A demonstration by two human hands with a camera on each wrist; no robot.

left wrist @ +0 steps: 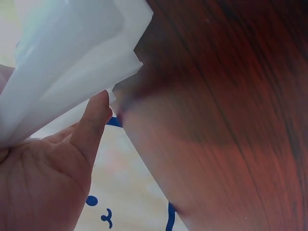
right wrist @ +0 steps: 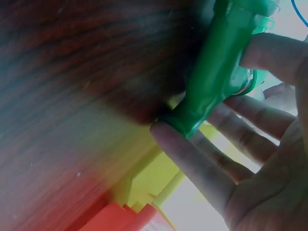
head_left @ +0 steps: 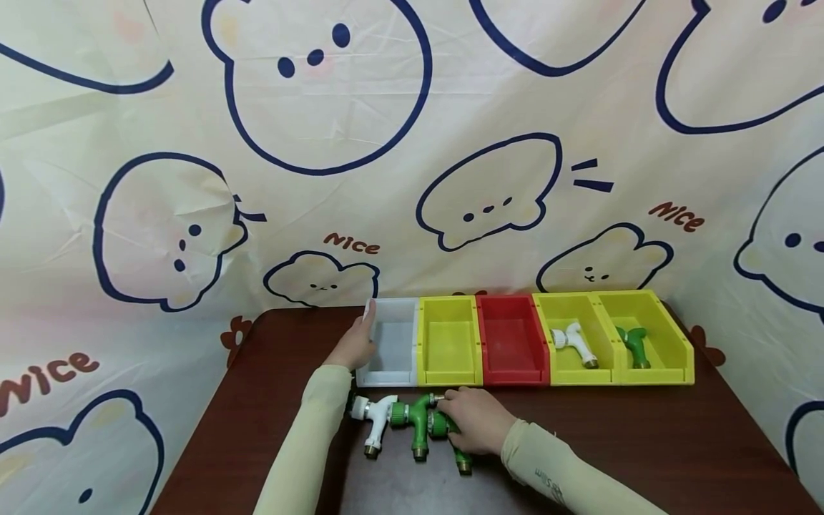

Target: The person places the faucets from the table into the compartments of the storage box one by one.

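My left hand [head_left: 356, 345] is at the left side of a pale grey bin [head_left: 394, 343], its wall between the thumb and fingers. In the left wrist view, a finger [left wrist: 94, 122] lies along the outside of that wall. The right hand [head_left: 478, 420] grips a green tap [right wrist: 211, 72], the rightmost of three in front of the bins; its thumb and fingers lie around the body. Beside it, another green tap [head_left: 420, 425] lies in the middle, then a white tap [head_left: 377, 422] on the left. The right hand partly hides the gripped tap in the head view.
Right of the grey bin are a yellow bin [head_left: 449, 343], a red bin [head_left: 511, 343] and two more yellow bins. One holds a white tap [head_left: 576, 345], the last a green tap [head_left: 634, 347]. A patterned cloth [head_left: 386, 200] hangs behind the brown table [head_left: 644, 443].
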